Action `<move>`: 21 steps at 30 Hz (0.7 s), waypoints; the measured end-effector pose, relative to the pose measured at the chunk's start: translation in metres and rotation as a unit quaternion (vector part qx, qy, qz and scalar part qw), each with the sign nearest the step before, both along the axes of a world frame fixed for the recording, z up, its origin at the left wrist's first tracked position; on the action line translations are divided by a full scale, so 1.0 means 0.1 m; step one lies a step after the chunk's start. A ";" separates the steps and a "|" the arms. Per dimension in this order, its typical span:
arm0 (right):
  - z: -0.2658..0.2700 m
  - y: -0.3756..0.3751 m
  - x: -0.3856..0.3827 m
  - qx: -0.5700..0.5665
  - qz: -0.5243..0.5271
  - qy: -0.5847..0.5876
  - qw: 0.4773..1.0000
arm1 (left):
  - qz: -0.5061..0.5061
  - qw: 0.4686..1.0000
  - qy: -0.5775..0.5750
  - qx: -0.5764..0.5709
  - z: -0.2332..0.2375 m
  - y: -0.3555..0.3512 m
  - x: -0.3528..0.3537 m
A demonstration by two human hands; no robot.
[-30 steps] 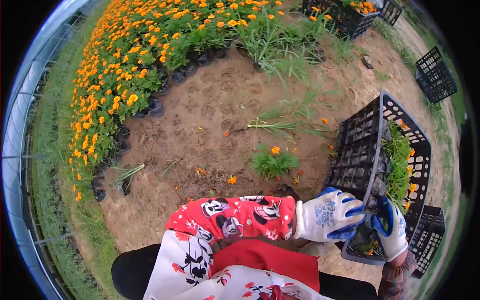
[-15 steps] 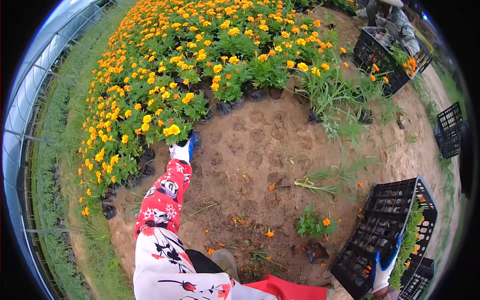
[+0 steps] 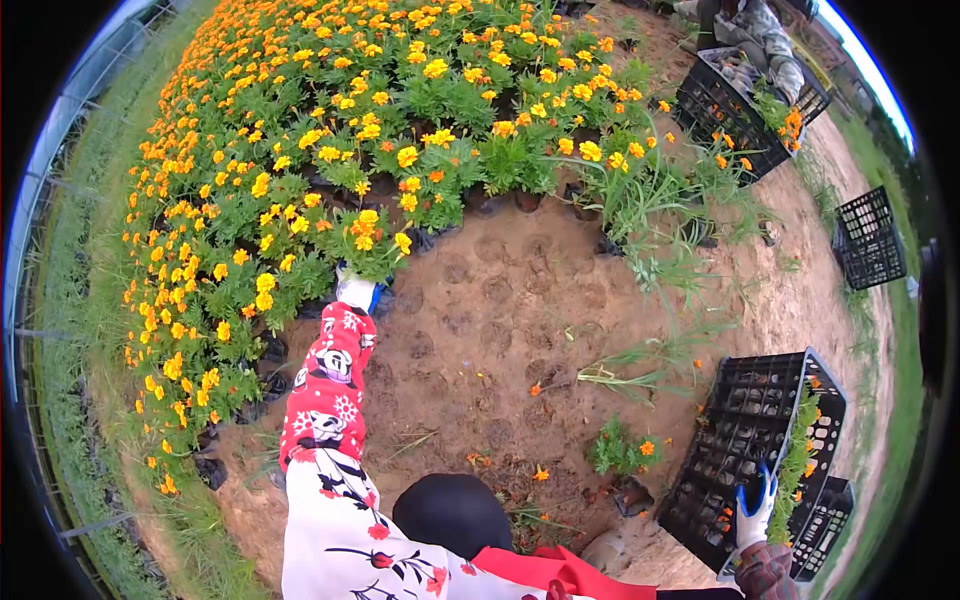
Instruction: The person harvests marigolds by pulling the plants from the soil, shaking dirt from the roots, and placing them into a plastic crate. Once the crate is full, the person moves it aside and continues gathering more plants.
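My left hand (image 3: 356, 290), in a white and blue glove, is at the dark pot base of a potted marigold (image 3: 368, 243) at the front edge of the flower block. Its fingers appear closed on the pot, though leaves hide part of them. On the right, a black plastic crate (image 3: 745, 418) lies tilted, with potted plants packed inside and greenery poking out its far side. My right hand (image 3: 757, 508), in a similar glove below a plaid cuff, is at the crate's lower edge. Its thumb and fingers are spread; nothing shows between them.
Blooming marigolds (image 3: 330, 110) fill the upper left. Bare soil (image 3: 470, 350) shows round pot marks, a pulled weed (image 3: 625, 375) and a loose marigold plant (image 3: 622, 450). At upper right, a person (image 3: 760, 40) is by another loaded crate (image 3: 735, 115). A further crate (image 3: 870, 238) stands right.
The view has shifted. My left hand has moved slightly right and away along the edge of the pots. My right hand has moved up a little along the crate, and a dark knee now shows.
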State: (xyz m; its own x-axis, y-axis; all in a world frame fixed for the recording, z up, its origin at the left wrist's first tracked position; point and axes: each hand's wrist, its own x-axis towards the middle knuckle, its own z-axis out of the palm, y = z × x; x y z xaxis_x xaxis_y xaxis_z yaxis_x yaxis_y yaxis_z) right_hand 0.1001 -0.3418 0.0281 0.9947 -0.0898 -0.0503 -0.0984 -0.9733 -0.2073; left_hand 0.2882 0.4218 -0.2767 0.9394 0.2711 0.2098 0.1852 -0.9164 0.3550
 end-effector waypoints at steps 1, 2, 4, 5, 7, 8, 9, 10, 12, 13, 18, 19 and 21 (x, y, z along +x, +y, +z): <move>-0.02 0.00 0.03 -0.038 0.011 0.003 0.999 | -0.003 0.998 0.038 -0.043 0.04 0.02 0.08; -0.03 -0.01 0.03 -0.027 0.007 -0.002 1.000 | 0.016 1.000 0.006 -0.024 0.05 -0.04 0.12; -0.09 -0.05 -0.03 0.026 -0.008 -0.032 0.999 | 0.077 0.996 0.001 -0.043 -0.02 -0.13 0.11; -0.11 -0.10 -0.04 0.017 0.009 -0.045 0.999 | 0.125 0.988 0.025 -0.085 0.00 -0.18 0.06; -0.09 -0.03 -0.03 -0.014 0.012 -0.100 0.995 | 0.038 0.999 0.032 -0.004 -0.40 0.00 -0.08; 0.01 0.12 0.03 -0.044 0.051 -0.135 0.989 | -0.004 0.999 0.030 0.037 -0.63 0.10 -0.16; 0.11 0.28 0.13 -0.071 0.088 -0.176 0.978 | -0.044 0.997 0.051 -0.031 -0.83 0.17 -0.30; 0.23 0.49 0.23 -0.045 0.121 -0.201 0.971 | -0.088 0.989 0.067 -0.097 -0.91 0.18 -0.36; 0.39 0.84 0.44 0.026 0.183 -0.199 0.962 | -0.139 0.983 0.120 -0.013 -0.38 -0.30 -0.58; 0.43 0.98 0.53 0.072 0.213 -0.169 0.960 | -0.139 0.970 0.151 0.132 0.26 -0.78 -0.81; 0.21 1.80 1.06 0.232 0.381 -0.162 0.880 | -0.232 0.937 0.262 0.028 1.55 -2.24 -1.05; 0.19 1.93 1.10 0.242 0.404 -0.141 0.871 | -0.291 0.940 0.176 0.000 1.52 -2.40 -1.03; 0.03 2.08 1.14 0.174 0.472 -0.155 0.850 | -0.356 0.930 0.090 -0.030 1.52 -2.72 -1.02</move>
State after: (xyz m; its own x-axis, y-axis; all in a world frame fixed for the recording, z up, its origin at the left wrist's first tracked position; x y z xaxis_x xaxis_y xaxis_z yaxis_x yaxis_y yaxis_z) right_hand 0.2141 -0.1342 0.0316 0.5848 0.7231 0.3677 0.8052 -0.4622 -0.3715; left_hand 0.1859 0.1501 -0.1247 0.9035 -0.4270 0.0357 -0.3993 -0.8088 0.4318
